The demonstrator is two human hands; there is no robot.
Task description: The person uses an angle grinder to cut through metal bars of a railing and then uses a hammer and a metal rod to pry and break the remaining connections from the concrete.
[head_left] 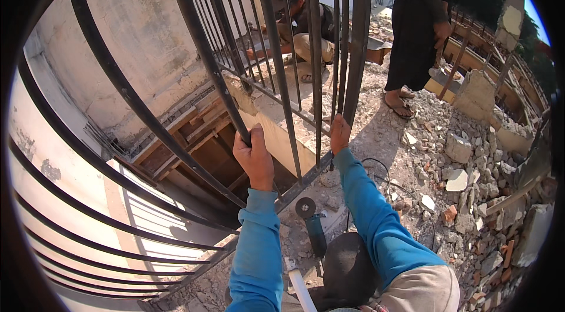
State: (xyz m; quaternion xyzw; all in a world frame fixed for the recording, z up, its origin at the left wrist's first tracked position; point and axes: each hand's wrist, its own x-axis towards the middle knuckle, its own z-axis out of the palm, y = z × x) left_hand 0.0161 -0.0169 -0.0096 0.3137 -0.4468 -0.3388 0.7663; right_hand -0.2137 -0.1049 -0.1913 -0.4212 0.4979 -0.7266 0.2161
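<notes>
angle grinder (pixel 310 219) by our knees; left hand (pixel 254 156), right hand (pixel 339 133) clenched on black grille (pixel 276 70) bars; grip slips, grille may topple into pit (pixel 206 159).

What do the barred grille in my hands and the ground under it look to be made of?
Grille: apparently dark-painted metal, going by its thin, uniform bars joined to a flat frame; left hand and right hand each grip a bar. Ground: broken masonry, seemingly concrete and brick, shown by grey chunks, reddish pieces and dust.
</notes>
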